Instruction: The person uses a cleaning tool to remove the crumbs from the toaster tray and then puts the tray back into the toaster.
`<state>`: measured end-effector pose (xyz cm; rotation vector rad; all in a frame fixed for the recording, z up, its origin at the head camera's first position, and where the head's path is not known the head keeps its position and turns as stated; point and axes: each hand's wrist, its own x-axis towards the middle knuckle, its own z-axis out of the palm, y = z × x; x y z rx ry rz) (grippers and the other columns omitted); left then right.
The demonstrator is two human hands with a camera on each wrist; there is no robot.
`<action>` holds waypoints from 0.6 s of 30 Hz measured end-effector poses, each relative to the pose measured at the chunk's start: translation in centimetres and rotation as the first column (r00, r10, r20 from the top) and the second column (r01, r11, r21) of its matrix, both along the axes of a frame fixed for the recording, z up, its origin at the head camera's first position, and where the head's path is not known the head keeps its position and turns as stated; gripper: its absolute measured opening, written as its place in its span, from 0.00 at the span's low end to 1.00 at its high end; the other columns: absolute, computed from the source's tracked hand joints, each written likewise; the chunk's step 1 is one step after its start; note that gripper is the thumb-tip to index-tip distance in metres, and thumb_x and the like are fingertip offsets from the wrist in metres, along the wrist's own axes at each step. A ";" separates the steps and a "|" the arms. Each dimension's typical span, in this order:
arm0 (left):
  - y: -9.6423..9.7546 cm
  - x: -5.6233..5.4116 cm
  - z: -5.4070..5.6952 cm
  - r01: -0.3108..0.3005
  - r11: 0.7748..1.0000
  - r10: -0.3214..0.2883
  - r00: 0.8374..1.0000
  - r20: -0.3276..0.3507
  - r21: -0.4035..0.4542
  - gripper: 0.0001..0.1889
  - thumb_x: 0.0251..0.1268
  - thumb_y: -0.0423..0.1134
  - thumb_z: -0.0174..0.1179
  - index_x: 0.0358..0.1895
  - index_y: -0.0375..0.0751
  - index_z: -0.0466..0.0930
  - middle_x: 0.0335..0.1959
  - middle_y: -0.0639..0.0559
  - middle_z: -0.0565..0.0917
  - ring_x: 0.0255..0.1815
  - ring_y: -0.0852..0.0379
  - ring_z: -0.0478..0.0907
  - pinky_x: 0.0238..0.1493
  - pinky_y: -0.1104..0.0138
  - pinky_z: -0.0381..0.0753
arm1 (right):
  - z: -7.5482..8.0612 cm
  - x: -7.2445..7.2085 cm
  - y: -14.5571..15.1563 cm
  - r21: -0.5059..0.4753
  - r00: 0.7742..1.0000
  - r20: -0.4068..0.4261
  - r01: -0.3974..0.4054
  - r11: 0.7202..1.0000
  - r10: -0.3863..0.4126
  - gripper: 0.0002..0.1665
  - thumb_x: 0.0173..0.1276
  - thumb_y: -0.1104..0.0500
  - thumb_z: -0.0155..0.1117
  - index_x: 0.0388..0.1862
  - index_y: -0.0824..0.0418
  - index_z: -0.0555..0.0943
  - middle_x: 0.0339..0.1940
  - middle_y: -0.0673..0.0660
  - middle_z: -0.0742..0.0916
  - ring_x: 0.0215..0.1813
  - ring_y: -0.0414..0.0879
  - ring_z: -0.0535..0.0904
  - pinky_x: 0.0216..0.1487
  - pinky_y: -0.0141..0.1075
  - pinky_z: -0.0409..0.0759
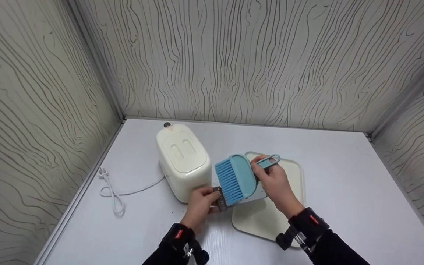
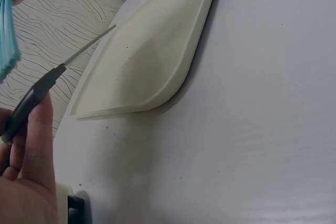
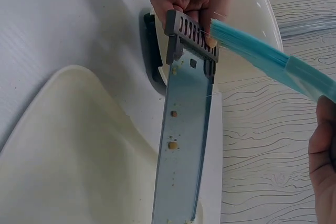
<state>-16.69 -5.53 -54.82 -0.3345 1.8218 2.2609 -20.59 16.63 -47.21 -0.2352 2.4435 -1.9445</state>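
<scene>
My left hand (image 1: pixel 200 206) grips a toaster crumb tray by its dark grey slotted end (image 2: pixel 35 95). The tray's flat metal plate (image 3: pixel 184 129) carries several brown crumbs (image 3: pixel 172 145) and finer specks. In my right hand (image 1: pixel 277 184) is a light blue brush (image 1: pixel 247 176), held by its looped handle (image 1: pixel 270 161). Its bristles (image 3: pixel 247 45) reach the slotted end, near the left fingertips. Just left of the hands stands a cream toaster (image 1: pixel 182 147). Beneath the crumb tray lies a shallow beige tray (image 1: pixel 260 222), partly hidden by the hands and brush.
A white power cord (image 1: pixel 138 192) runs from the toaster to a loose plug (image 1: pixel 103 173) on the left of the white table (image 1: pixel 352 191). Small crumbs (image 2: pixel 107 127) dot the tabletop beside the beige tray. Patterned panels (image 1: pixel 212 59) enclose the table's back and sides.
</scene>
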 end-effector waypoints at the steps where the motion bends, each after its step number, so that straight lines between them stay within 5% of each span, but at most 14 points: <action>1: 0.0 0.0 0.0 0.000 1.000 0.000 1.000 -0.002 -0.002 0.13 0.70 0.33 0.61 0.52 0.28 0.81 0.44 0.40 0.85 0.41 0.51 0.85 0.44 0.60 0.89 | -0.1 0.0 -0.1 0.003 1.000 0.006 -0.002 1.000 0.002 0.13 0.79 0.52 0.60 0.53 0.60 0.77 0.39 0.57 0.81 0.40 0.48 0.76 0.40 0.34 0.79; 18: 0.0 0.1 0.1 0.004 0.999 -0.004 1.000 -0.004 0.045 0.15 0.70 0.33 0.61 0.52 0.25 0.80 0.44 0.38 0.85 0.41 0.50 0.86 0.45 0.59 0.90 | -1.6 -0.1 -0.1 0.075 1.000 0.007 0.012 0.997 -0.013 0.13 0.79 0.53 0.59 0.53 0.60 0.79 0.37 0.54 0.81 0.39 0.46 0.75 0.38 0.33 0.78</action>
